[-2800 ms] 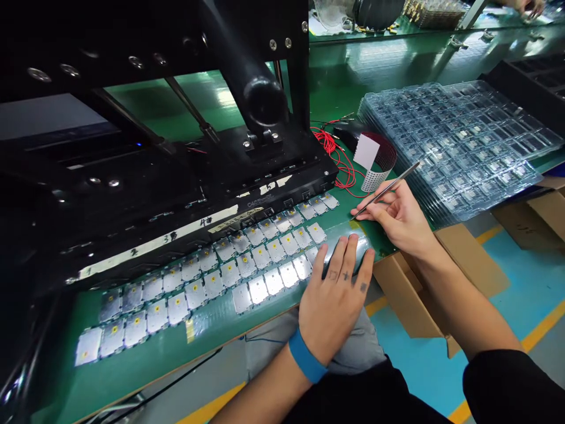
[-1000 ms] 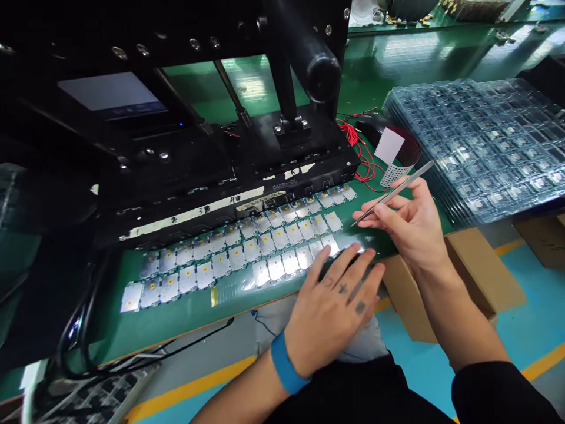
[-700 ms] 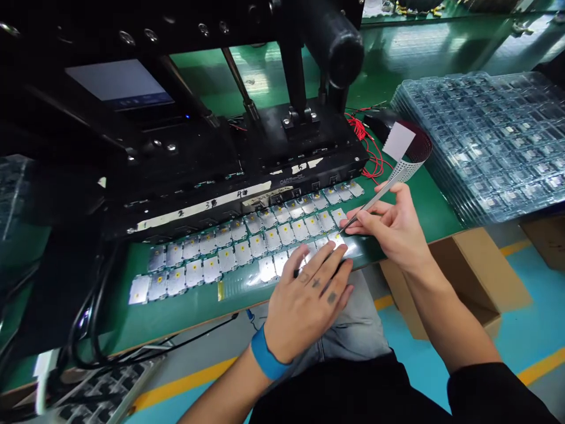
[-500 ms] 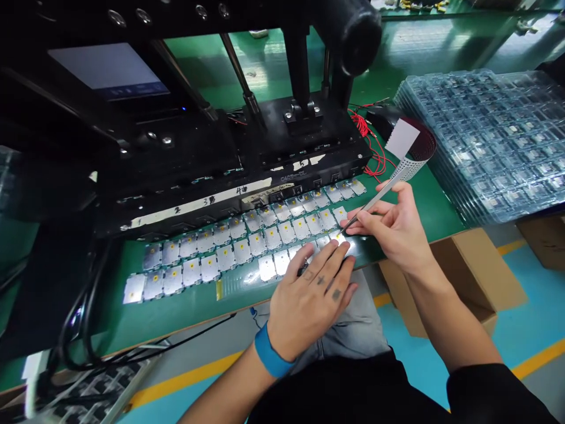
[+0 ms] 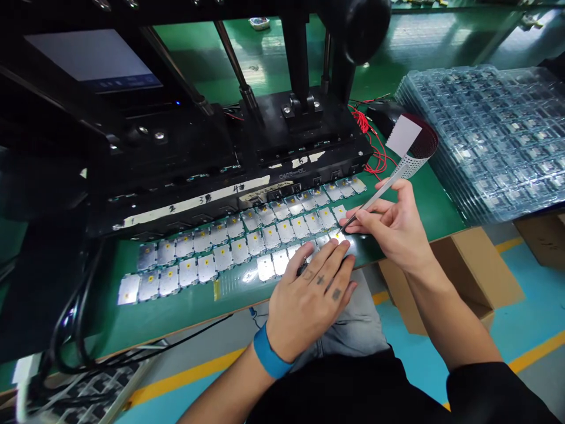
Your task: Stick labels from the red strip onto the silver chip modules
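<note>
Green bench mat [image 5: 441, 206], teal floor [image 5: 538, 312]

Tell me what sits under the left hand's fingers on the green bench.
The left hand lies over the front rows of silver square plates with yellow centres on the green mat; the plates directly beneath its fingers are covered and cannot be seen.

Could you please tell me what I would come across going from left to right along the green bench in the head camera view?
Black cables, rows of silver modules with yellow dots, left hand, right hand holding tweezers, stacked clear plastic trays.
</note>
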The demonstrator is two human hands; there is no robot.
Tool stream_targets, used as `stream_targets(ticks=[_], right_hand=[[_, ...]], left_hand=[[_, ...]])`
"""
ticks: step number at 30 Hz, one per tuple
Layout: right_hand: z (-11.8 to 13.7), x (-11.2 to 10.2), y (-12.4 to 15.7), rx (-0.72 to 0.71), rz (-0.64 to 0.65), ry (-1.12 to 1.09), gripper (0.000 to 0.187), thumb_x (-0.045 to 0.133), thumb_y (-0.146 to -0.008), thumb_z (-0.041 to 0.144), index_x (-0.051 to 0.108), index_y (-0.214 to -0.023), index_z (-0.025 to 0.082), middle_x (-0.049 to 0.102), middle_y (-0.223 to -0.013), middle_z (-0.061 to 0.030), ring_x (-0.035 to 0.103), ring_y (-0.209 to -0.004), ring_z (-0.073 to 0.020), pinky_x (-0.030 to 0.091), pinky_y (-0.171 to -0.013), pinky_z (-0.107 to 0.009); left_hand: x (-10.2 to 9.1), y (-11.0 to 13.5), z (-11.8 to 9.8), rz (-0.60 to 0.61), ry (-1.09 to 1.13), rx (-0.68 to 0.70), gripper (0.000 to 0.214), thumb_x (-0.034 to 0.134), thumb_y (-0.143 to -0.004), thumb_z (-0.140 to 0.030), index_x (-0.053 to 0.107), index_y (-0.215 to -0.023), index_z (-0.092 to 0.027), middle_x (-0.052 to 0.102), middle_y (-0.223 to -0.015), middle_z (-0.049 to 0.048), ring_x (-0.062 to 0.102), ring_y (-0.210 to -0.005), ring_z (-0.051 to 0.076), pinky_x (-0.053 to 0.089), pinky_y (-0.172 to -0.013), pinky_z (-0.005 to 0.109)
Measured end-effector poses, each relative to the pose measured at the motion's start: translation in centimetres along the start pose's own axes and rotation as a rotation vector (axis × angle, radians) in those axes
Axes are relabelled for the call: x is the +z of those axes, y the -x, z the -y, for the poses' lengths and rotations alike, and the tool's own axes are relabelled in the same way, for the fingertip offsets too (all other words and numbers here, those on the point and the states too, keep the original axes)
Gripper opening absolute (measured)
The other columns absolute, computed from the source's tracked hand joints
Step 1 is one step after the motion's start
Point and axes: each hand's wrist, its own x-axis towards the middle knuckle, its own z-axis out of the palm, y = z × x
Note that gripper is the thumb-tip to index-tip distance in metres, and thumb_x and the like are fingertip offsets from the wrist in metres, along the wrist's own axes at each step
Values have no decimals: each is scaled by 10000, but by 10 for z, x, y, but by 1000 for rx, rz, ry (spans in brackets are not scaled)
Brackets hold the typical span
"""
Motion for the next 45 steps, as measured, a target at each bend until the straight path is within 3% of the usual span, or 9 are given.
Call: stream_targets(ticks=[6, 30, 37, 45], right_hand=[[-1, -1, 0, -14, 8, 1, 503, 762, -848, 345, 332, -1101, 277, 746, -836, 38, 768, -741, -136, 656, -711, -232], [-1, -1, 1, -25, 25, 19, 483, 748, -854, 360, 333, -1091, 286, 729, -858, 34, 767, -812, -159, 670, -731, -290], [-2, -1, 0, -37, 25, 13, 493, 755, -841, 398, 327, -1066, 300, 718, -891, 31, 767, -830, -184, 678, -791, -375], [3, -16, 9, -145, -96, -92, 455, 730, -862, 326, 350, -1112, 330, 724, -972, 36, 766, -864, -198, 656, -837, -418]], left_hand=[[1, 1, 0, -1, 3, 4, 298, 569, -991, -281, 643, -1243, -142, 673, -1355, 77, 603, -1277, 201, 275, -1223, 415], [1, 1, 0, 6, 10, 1, 291, 558, -995, -280, 647, -1239, -148, 665, -1367, 69, 597, -1284, 205, 310, -1205, 420], [0, 0, 0, 6, 9, -2, 289, 545, -1000, -275, 647, -1240, -151, 668, -1362, 72, 602, -1277, 211, 329, -1191, 419], [0, -1, 1, 1, 12, 4, 275, 522, -1014, -268, 647, -1227, -147, 681, -1341, 70, 601, -1277, 212, 299, -1203, 416]])
